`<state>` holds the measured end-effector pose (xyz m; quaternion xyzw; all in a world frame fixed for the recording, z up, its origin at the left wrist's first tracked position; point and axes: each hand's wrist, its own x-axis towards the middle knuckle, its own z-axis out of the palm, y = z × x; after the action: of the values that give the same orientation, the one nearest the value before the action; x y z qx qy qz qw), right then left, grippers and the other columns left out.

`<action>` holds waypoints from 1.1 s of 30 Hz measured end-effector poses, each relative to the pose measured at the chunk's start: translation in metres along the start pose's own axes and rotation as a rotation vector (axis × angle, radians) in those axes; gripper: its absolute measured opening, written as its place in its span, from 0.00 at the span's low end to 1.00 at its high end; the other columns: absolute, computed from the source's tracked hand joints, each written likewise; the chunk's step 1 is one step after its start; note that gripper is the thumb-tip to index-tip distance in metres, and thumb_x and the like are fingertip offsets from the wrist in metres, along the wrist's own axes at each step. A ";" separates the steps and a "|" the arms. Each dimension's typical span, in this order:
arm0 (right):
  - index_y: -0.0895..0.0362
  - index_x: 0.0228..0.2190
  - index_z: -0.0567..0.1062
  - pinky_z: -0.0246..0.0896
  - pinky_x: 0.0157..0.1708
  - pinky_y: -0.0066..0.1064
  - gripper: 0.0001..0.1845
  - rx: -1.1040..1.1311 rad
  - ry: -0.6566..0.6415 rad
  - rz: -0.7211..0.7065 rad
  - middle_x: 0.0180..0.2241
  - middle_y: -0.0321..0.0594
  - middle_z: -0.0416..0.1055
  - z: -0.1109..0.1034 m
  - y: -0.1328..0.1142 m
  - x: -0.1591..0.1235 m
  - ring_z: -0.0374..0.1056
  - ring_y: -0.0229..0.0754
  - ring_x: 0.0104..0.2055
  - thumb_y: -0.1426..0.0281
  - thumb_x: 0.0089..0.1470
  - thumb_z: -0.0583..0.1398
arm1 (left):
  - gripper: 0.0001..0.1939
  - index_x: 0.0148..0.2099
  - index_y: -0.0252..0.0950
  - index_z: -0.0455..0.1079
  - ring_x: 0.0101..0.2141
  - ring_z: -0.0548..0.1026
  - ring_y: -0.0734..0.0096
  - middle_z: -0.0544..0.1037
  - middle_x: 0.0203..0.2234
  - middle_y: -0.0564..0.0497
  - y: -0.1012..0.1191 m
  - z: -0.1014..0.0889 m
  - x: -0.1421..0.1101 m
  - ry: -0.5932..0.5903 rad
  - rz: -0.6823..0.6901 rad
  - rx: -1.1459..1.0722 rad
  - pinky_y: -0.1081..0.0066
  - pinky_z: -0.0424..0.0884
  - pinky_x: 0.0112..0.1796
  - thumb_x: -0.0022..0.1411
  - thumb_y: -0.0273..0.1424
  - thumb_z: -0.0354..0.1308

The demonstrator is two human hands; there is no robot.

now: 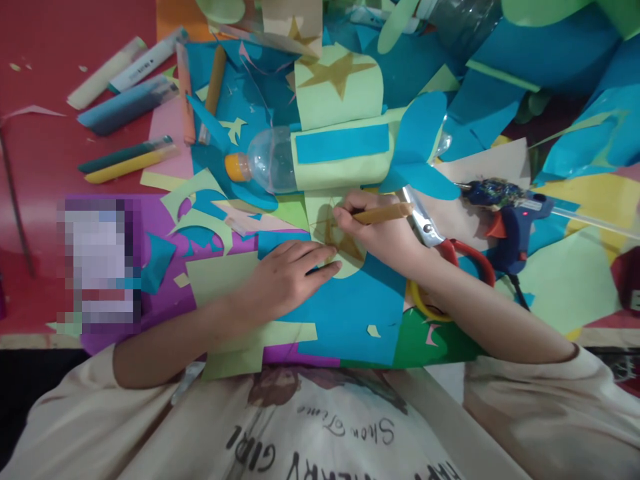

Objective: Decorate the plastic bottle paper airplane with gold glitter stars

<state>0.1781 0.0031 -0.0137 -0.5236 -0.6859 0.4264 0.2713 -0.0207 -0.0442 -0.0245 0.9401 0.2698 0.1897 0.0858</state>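
A plastic bottle (270,160) with an orange cap lies on its side, wrapped in pale green paper with a blue strip. Blue paper fins (420,133) stand at its right end. One pale green paper wing (370,77) above it bears a brown star. On the lower wing (320,207), a second star is partly coloured brown. My right hand (370,220) grips a brown marker pen, its tip hidden, over this star. My left hand (295,273) lies with fingers stretched on the lower wing's edge.
Scissors (427,227) with red and yellow handles lie under my right forearm. A blue glue gun (520,227) rests farther right. Several markers (125,100) lie at upper left, above a blurred-out phone-like object (103,260). Paper scraps (205,213) are scattered around.
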 end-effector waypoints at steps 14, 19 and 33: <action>0.52 0.19 0.54 0.45 0.23 0.30 0.19 0.066 -0.002 -0.027 0.18 0.30 0.51 -0.001 0.004 0.002 0.49 0.34 0.21 0.65 0.57 0.55 | 0.10 0.51 0.35 0.72 0.47 0.79 0.63 0.81 0.44 0.47 0.000 0.002 -0.002 0.011 0.003 0.000 0.64 0.75 0.46 0.73 0.25 0.51; 0.51 0.20 0.55 0.48 0.24 0.32 0.23 0.039 0.004 0.002 0.18 0.32 0.53 -0.002 0.000 0.001 0.49 0.37 0.22 0.55 0.60 0.56 | 0.10 0.50 0.35 0.73 0.47 0.79 0.63 0.81 0.45 0.47 0.001 0.002 -0.001 0.010 0.004 0.001 0.64 0.75 0.46 0.73 0.25 0.51; 0.52 0.20 0.54 0.47 0.24 0.30 0.19 0.046 0.021 -0.018 0.18 0.30 0.52 0.000 0.005 0.001 0.50 0.34 0.22 0.68 0.58 0.56 | 0.11 0.50 0.34 0.73 0.46 0.79 0.63 0.81 0.45 0.46 0.000 0.001 0.001 -0.002 0.007 -0.003 0.63 0.75 0.45 0.73 0.25 0.50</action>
<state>0.1802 0.0047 -0.0182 -0.5154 -0.6777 0.4342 0.2943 -0.0193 -0.0441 -0.0251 0.9411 0.2662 0.1896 0.0869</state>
